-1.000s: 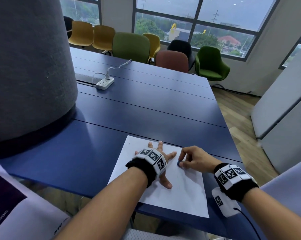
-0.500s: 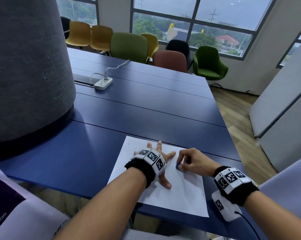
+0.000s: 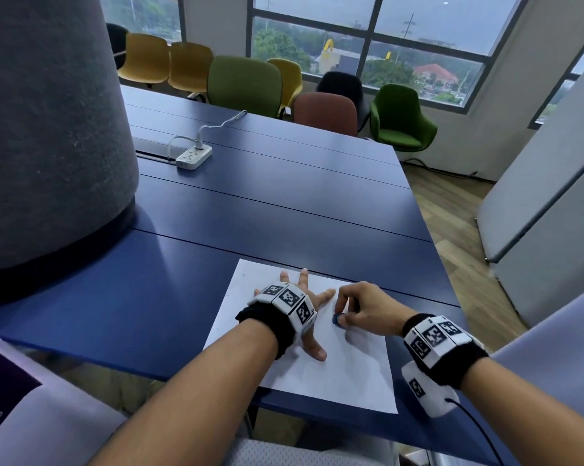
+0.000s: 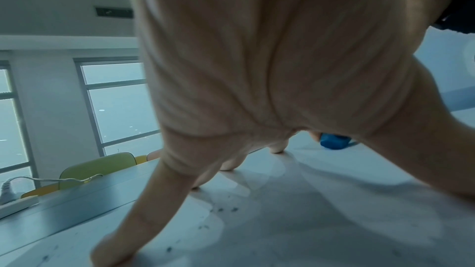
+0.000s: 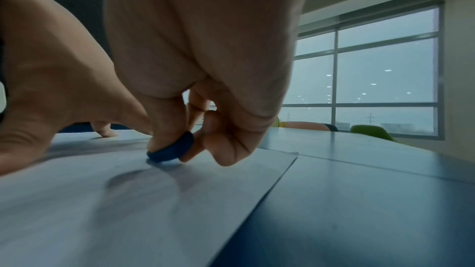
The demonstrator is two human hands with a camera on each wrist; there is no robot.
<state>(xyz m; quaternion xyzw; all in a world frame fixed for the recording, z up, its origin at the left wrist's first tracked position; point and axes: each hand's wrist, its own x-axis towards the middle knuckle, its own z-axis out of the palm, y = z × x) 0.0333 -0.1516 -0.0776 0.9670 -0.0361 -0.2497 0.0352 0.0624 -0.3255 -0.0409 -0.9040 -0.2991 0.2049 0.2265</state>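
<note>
A white sheet of paper lies at the near edge of the blue table. My left hand lies on the sheet with its fingers spread and straight, pressing it flat. In the left wrist view the left hand stands on its fingertips above the paper. My right hand pinches a small blue eraser between thumb and fingers and holds it down on the sheet, just right of the left hand. The eraser touches the paper under the right hand. It shows as a blue eraser in the left wrist view.
A big grey round column stands on the table at the left. A white power strip with its cable lies further back. Coloured chairs line the far edge under the windows. A grey partition stands at the right. Dark crumbs dot the paper.
My right hand with the eraser has slid a little toward me and to the left over the sheet. The left hand has stayed flat on the paper.
</note>
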